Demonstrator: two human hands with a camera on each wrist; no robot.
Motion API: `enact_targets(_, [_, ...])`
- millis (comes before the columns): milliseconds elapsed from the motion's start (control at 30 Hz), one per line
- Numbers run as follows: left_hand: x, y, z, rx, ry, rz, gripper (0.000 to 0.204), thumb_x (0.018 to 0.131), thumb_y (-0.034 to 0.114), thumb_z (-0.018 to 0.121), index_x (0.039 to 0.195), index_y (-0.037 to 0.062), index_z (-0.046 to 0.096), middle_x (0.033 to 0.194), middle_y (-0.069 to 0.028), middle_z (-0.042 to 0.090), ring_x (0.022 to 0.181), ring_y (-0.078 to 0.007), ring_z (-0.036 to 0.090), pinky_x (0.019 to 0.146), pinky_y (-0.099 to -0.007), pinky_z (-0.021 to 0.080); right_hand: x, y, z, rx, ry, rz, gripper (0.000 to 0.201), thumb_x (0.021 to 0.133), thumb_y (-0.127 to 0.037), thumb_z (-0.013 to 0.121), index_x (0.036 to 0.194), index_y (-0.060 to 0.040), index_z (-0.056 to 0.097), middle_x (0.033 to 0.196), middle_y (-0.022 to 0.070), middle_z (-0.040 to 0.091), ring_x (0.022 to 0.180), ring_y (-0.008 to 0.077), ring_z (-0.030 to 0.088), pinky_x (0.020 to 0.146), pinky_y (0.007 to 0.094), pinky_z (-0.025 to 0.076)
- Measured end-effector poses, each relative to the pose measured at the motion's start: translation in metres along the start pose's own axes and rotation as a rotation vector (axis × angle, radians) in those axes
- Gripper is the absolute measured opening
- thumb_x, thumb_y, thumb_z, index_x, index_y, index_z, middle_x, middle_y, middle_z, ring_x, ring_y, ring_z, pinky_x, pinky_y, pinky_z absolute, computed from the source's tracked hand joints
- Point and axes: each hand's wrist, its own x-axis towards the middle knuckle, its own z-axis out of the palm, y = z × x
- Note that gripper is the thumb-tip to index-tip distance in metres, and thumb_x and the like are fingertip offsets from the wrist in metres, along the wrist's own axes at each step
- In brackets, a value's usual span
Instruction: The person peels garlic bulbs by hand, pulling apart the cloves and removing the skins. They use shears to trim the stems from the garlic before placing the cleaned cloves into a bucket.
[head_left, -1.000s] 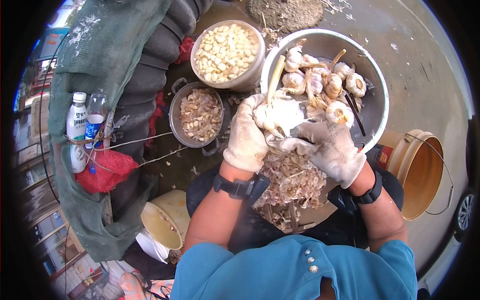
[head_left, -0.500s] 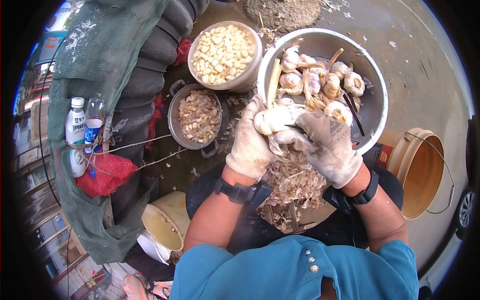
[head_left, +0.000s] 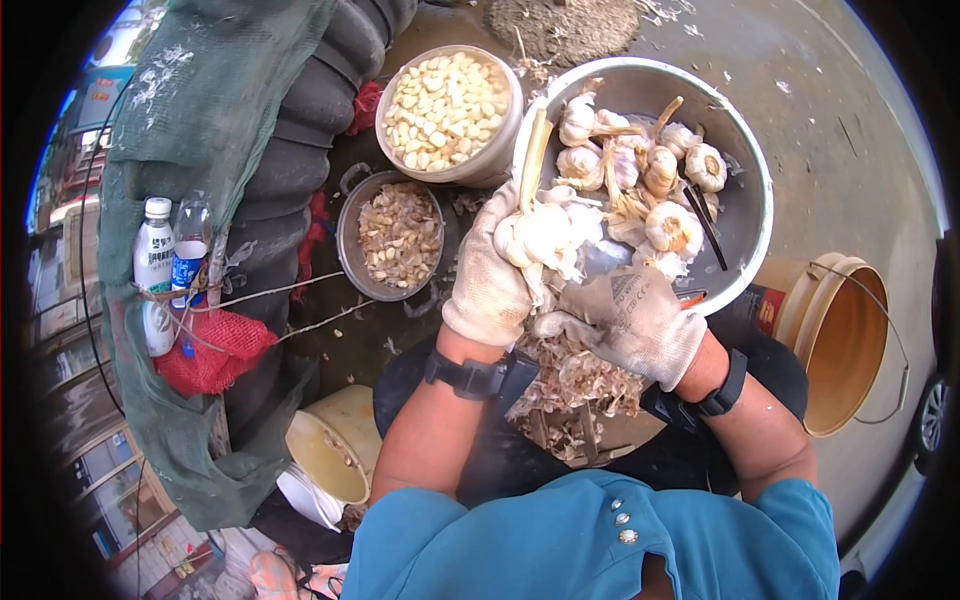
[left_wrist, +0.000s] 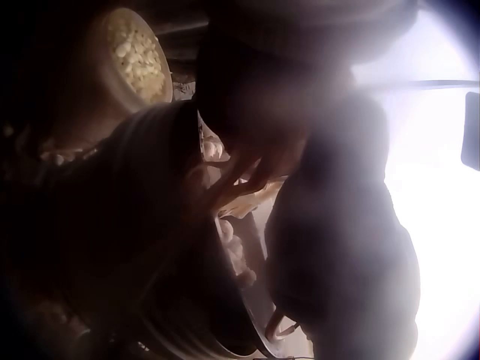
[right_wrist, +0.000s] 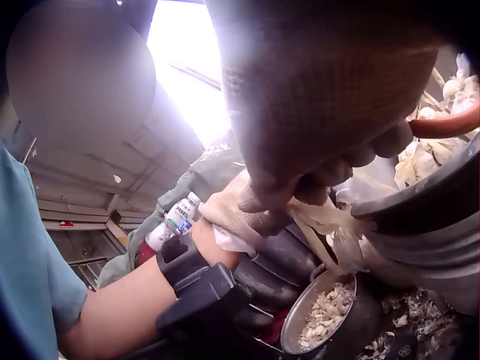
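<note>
In the head view my gloved left hand (head_left: 485, 295) holds a white garlic bulb (head_left: 528, 240) with its long dry stem pointing up, over the near left rim of a metal basin (head_left: 768, 200). My gloved right hand (head_left: 640, 320) is just right of and below the bulb, its fingers bent against the thumb. Strips of papery garlic skin (right_wrist: 330, 221) hang at its fingertips in the right wrist view. Several unpeeled garlic bulbs (head_left: 672, 228) lie in the basin. The left wrist view is dark, and the held bulb is hard to make out there.
A tub of peeled cloves (head_left: 445, 110) and a pot of cloves and skins (head_left: 400, 235) stand left of the basin. Loose skins (head_left: 585, 375) are heaped below the hands. A tan bucket (head_left: 850, 340) lies on its side at right; bottles (head_left: 155, 250) are tied at left.
The right hand has drawn away from the bulb, down and slightly left, after working against it. The left hand keeps its grip, and more of the bulb's front shows now.
</note>
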Motion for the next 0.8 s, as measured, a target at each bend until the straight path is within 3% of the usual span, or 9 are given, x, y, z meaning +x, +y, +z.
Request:
enact_targets(100, [-0.002,0.002,-0.006,0.126,-0.029,0.107,0.039,0.104,0.032,0.040,0.113,-0.0023,0.057,0.091,-0.0100,0.066,0.078,-0.0164,0.066,0.069,-0.0281,0.056,-0.001,0.004,-0.003,0.025,0.008,0.014,0.037,0.091,-0.047,0.059,0.092,-0.0108,0.065,0.072,0.0119,0.063,0.069,0.0323,0.063,0.061,0.0408,0.048])
enact_targets(233, [0.008,0.006,-0.024,-0.210,-0.141,-0.133,0.049,0.101,0.040,0.043,0.116,-0.0045,0.058,0.099,-0.0156,0.068,0.082,-0.0258,0.069,0.071,-0.0366,0.059,0.007,0.003,-0.025,0.565,0.103,0.252,0.029,0.087,-0.032,0.071,0.101,-0.0066,0.068,0.083,0.0140,0.066,0.072,0.0235,0.063,0.065,0.0322,0.050])
enact_targets(300, [0.006,0.004,-0.025,-0.107,-0.209,-0.205,0.055,0.101,0.046,0.041,0.113,-0.0039,0.060,0.094,-0.0162,0.068,0.076,-0.0253,0.068,0.065,-0.0360,0.059,0.011,-0.003,-0.045,0.415,0.145,0.380,0.031,0.086,-0.027,0.072,0.106,-0.0035,0.067,0.090,0.0134,0.067,0.079,0.0199,0.064,0.070,0.0327,0.051])
enact_targets(333, [0.006,0.005,-0.025,-0.108,-0.260,-0.258,0.061,0.100,0.052,0.037,0.110,-0.0035,0.061,0.088,-0.0168,0.068,0.072,-0.0236,0.068,0.064,-0.0340,0.058,0.006,0.009,-0.040,0.098,0.200,0.076,0.039,0.084,-0.028,0.074,0.111,-0.0009,0.065,0.098,0.0122,0.068,0.085,0.0171,0.065,0.075,0.0325,0.052])
enact_targets(367, [0.005,0.003,-0.021,-0.109,-0.261,-0.261,0.061,0.100,0.052,0.037,0.110,-0.0035,0.061,0.088,-0.0168,0.068,0.072,-0.0236,0.068,0.064,-0.0340,0.058,0.008,0.012,-0.036,0.097,0.200,0.079,0.039,0.084,-0.028,0.074,0.111,-0.0009,0.065,0.098,0.0122,0.068,0.085,0.0171,0.065,0.075,0.0325,0.052])
enact_targets(467, [0.001,-0.003,-0.013,0.099,-0.169,-0.210,0.064,0.101,0.054,0.035,0.118,-0.0037,0.058,0.096,-0.0167,0.068,0.076,-0.0206,0.068,0.065,-0.0310,0.058,0.012,0.008,-0.024,0.863,0.306,0.305,0.035,0.087,-0.022,0.071,0.114,-0.0012,0.065,0.107,0.0087,0.070,0.094,0.0147,0.065,0.082,0.0303,0.052])
enact_targets(633, [0.001,-0.022,-0.006,0.234,0.044,-0.018,0.067,0.102,0.055,0.028,0.118,-0.0018,0.058,0.101,-0.0086,0.067,0.089,-0.0145,0.065,0.083,-0.0248,0.052,0.010,-0.002,-0.030,0.907,0.113,0.347,0.034,0.091,-0.024,0.068,0.115,-0.0007,0.065,0.100,0.0072,0.071,0.089,0.0118,0.065,0.080,0.0272,0.052])
enact_targets(700, [0.005,-0.012,-0.010,0.248,-0.230,-0.134,0.064,0.103,0.053,0.028,0.125,-0.0008,0.055,0.107,-0.0092,0.065,0.093,-0.0142,0.063,0.084,-0.0254,0.052,0.012,0.000,-0.028,0.849,0.179,0.410,0.033,0.091,-0.024,0.067,0.114,-0.0006,0.065,0.097,0.0078,0.071,0.085,0.0107,0.065,0.074,0.0258,0.053])
enact_targets(800, [0.002,-0.018,-0.009,0.373,-0.272,0.066,0.058,0.103,0.049,0.034,0.128,0.0003,0.052,0.115,-0.0086,0.061,0.100,-0.0130,0.059,0.089,-0.0257,0.049,0.012,0.006,-0.022,0.911,0.297,0.510,0.032,0.092,-0.027,0.066,0.111,-0.0008,0.065,0.093,0.0077,0.070,0.082,0.0097,0.063,0.067,0.0249,0.052])
